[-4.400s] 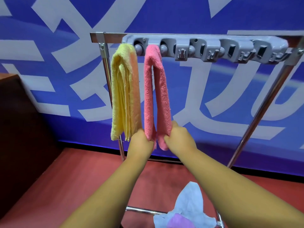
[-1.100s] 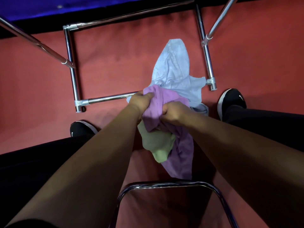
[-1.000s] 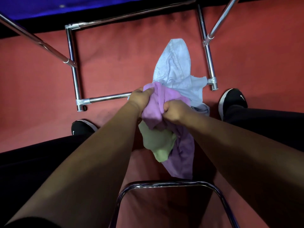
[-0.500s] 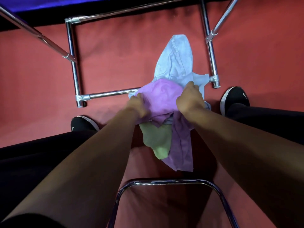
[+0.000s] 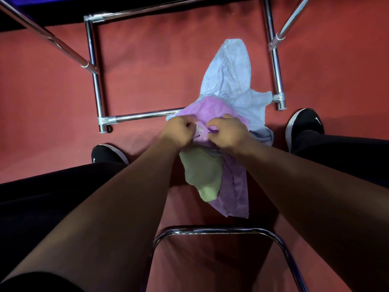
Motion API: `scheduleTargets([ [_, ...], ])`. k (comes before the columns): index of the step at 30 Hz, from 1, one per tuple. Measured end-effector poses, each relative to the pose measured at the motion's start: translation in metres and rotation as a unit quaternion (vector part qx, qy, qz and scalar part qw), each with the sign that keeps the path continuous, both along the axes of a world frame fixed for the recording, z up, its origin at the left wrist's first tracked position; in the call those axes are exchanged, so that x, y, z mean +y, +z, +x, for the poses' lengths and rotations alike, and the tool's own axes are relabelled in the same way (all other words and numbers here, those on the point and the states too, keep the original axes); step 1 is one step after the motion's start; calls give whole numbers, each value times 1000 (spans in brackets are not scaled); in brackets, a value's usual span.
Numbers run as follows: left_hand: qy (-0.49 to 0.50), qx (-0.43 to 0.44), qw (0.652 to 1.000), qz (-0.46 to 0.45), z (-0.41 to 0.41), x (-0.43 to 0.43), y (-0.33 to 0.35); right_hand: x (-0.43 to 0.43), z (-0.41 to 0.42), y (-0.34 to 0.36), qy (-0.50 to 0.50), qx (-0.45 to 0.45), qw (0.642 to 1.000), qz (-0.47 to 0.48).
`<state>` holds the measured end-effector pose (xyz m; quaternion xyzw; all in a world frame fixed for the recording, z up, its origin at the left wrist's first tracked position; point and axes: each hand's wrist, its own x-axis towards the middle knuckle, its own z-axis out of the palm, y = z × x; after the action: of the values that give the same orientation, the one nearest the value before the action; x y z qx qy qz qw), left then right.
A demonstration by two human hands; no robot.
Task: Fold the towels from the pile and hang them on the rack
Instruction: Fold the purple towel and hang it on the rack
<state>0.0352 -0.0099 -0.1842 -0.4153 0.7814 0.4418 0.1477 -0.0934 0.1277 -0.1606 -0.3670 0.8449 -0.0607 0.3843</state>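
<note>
one purple towel (image 5: 210, 110) pinched by left hand (image 5: 177, 131) and right hand (image 5: 228, 133) mid-frame, one blue towel (image 5: 231, 76), one green towel (image 5: 202, 173), two shoes (image 5: 305, 123), rack (image 5: 95, 81), red floor (image 5: 157, 70)

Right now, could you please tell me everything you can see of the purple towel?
The purple towel looks like soft terry cloth. It is crumpled and unfolded, and lies in the pile on the red floor. The left hand and right hand pinch its bunched upper part, close together. Its lower end trails toward the person, against a pale green towel. Its far edge overlaps the light blue towel.
</note>
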Motion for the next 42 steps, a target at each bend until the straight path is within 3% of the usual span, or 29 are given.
scheduleTargets([
  [6,80,41,995,36,-21,-11,18,-17,-4,17,-110,-14,993,-50],
  [12,31,9,999,-21,-11,-23,54,-23,-11,46,-164,-45,979,-113],
  [17,30,-76,990,-114,-3,-28,87,-22,-10,89,-148,-64,975,-155],
  [20,71,-72,983,-153,0,-34,117,-15,-18,128,-93,-66,982,-151],
  [22,122,-32,982,-142,-2,-40,143,-10,-26,160,-34,-63,990,-124],
  [26,244,152,957,-38,-9,-57,205,-6,-36,226,32,-9,996,-84],
  [30,220,271,937,-14,-14,-46,299,-3,-37,285,1,0,992,-123],
  [35,173,342,923,11,-14,-31,391,2,-28,365,-25,33,986,-164],
  [42,70,378,923,-29,-4,0,431,10,4,397,-135,-19,928,-347],
])
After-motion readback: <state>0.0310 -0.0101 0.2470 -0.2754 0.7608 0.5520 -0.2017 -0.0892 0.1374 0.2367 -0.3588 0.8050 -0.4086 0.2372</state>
